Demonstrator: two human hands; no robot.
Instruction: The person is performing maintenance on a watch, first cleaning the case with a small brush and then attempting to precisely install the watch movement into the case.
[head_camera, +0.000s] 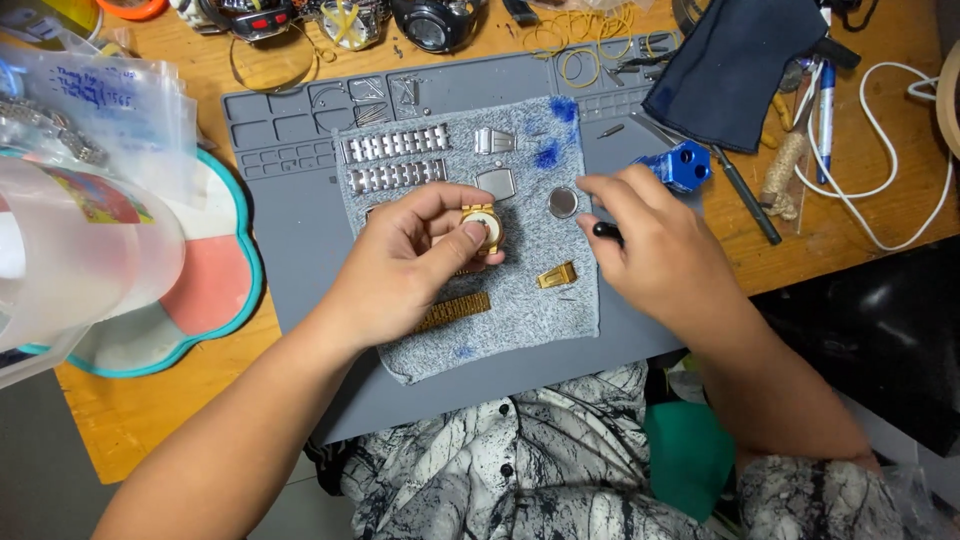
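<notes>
Small gold-coloured metal watch case (481, 226) sits pinched in the left hand (415, 262), thumb across its face, fingers curled behind; position just above centre of the grey speckled cloth (520, 300). Judged light, rigid, smooth and slippery; crystal likely scratch-prone, so the edges are the safest hold. Left forearm enters from 7 o'clock, wrist bent inward.

Right hand (655, 250), at 3 o'clock of the case, closed around a thin black-handled tool (606, 231), tip pointing toward 9 o'clock; forearm enters from 5 o'clock.

Round silver metal case back (563, 203) lies at 2 o'clock of the case, gold bracelet piece (452, 311) at 6 o'clock.
</notes>
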